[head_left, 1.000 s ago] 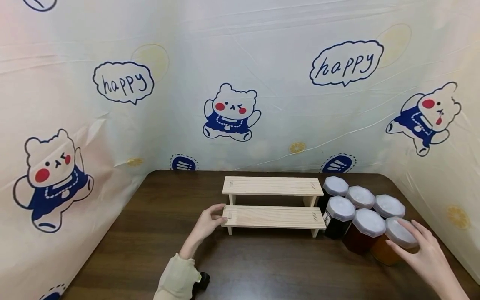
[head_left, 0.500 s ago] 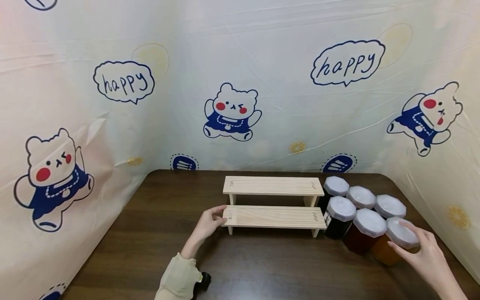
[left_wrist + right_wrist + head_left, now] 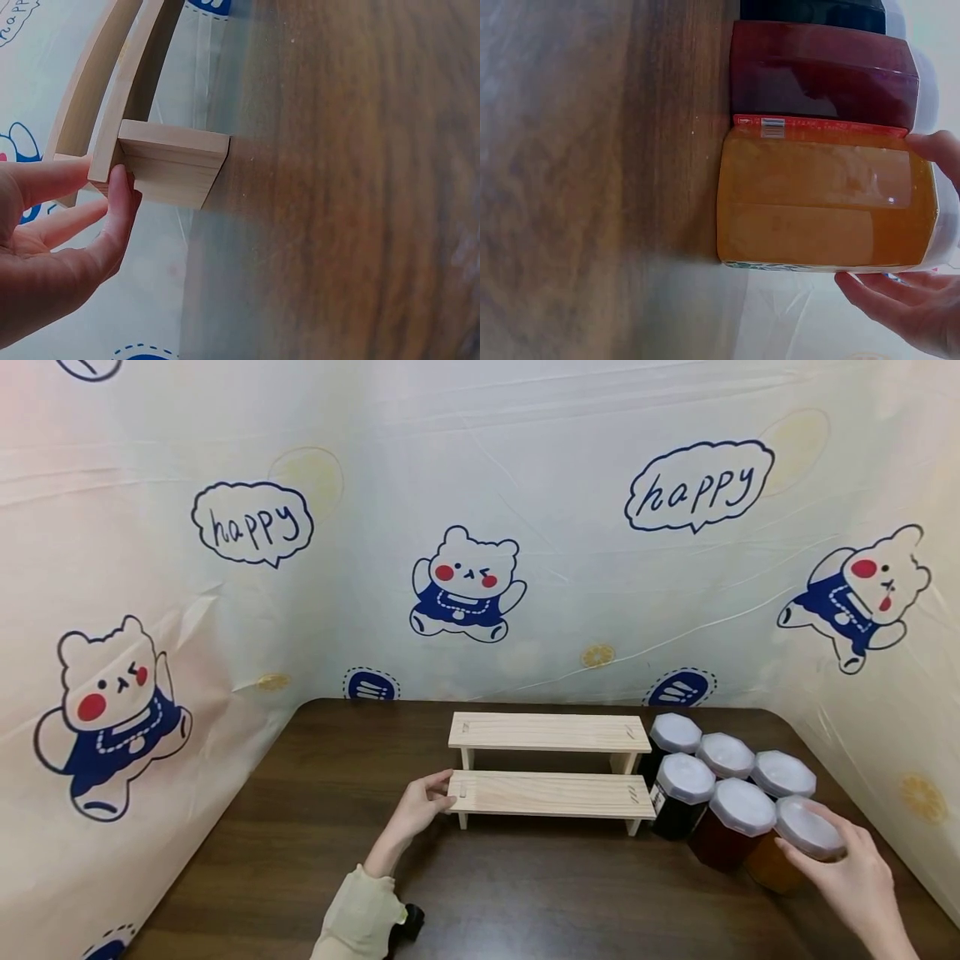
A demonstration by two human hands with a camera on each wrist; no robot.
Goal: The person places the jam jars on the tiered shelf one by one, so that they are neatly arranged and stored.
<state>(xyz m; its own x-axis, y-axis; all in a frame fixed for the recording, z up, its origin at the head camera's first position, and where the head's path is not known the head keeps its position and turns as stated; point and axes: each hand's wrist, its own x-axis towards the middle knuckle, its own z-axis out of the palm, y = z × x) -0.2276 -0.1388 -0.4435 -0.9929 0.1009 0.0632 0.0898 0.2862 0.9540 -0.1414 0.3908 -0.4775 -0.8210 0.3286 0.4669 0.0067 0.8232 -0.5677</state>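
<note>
A two-tier pale wooden shelf (image 3: 551,795) stands on the dark table. My left hand (image 3: 416,810) pinches the left end of its lower board; in the left wrist view the thumb and fingers (image 3: 116,217) lie on either side of the board's end. At the right, my right hand (image 3: 858,872) holds the front-right jar, an amber-filled one with a white lid (image 3: 810,827). In the right wrist view this amber jar (image 3: 817,199) stands upright on the table, thumb on one side near the lid and fingers on the other.
Several other white-lidded jars crowd beside it, among them a dark red jar (image 3: 723,839) and a black jar (image 3: 671,814) close to the shelf's right end. A printed curtain (image 3: 555,568) surrounds the table (image 3: 525,893). A black object (image 3: 408,922) sits by the left sleeve.
My right hand has moved in from beside the amber jar and its fingers have closed round the jar near the lid. The left hand keeps its pinch on the shelf.
</note>
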